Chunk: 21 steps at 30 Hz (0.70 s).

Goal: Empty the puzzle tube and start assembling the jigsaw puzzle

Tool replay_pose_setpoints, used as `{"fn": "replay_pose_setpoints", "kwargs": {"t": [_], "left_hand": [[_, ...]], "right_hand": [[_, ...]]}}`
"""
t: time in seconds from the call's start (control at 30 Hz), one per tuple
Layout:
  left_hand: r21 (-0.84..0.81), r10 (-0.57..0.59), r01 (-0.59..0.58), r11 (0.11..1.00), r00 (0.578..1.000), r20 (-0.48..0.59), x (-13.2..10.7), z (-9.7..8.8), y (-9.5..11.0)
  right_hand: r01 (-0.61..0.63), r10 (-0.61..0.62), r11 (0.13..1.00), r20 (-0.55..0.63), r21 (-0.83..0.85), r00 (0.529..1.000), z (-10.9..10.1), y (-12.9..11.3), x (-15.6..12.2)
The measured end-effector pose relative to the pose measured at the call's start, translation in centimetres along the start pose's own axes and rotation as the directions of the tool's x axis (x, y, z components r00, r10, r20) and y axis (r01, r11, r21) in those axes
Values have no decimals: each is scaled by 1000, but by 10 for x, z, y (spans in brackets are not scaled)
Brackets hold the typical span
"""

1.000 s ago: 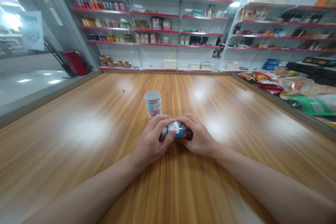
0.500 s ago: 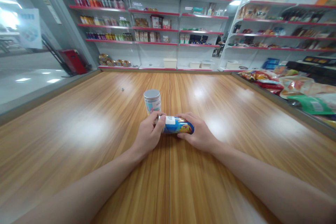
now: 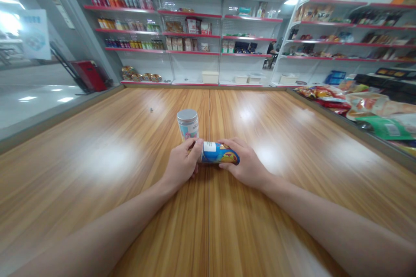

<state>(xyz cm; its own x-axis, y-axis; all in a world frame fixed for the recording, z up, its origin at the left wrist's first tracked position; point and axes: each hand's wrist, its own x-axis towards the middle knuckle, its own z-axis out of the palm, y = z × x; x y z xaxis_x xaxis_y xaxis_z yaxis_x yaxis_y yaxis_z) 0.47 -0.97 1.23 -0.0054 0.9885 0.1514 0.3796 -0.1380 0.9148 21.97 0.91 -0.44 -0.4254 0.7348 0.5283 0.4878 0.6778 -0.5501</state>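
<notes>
A blue cylindrical snack canister [image 3: 218,153] with a white label lies on its side, low over the wooden table [image 3: 182,233]. My left hand [image 3: 183,160] is closed around its left end, thumb on top, hiding that end. Around the right end curl the fingers and thumb of my right hand [image 3: 245,160]. Just behind my left hand, a pale can with a silver lid [image 3: 187,123] stands upright; its lower part is hidden by that hand.
A tiny object [image 3: 151,109] lies on the table at the far left. Snack bags [image 3: 383,127] are piled beyond the right edge. Stocked shelves [image 3: 191,34] line the back, and a red hand truck [image 3: 87,75] stands at the left.
My left hand has shifted slightly left along the canister, baring a little more of its left part. My right hand stays on the other end.
</notes>
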Motion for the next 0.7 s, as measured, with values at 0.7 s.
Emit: {"fn": "replay_pose_setpoints", "kwargs": {"t": [0.7], "left_hand": [[-171, 1, -5, 985, 1000, -26, 3, 1, -6]], "right_hand": [[-228, 222, 844, 71, 486, 973, -9, 12, 6]]}}
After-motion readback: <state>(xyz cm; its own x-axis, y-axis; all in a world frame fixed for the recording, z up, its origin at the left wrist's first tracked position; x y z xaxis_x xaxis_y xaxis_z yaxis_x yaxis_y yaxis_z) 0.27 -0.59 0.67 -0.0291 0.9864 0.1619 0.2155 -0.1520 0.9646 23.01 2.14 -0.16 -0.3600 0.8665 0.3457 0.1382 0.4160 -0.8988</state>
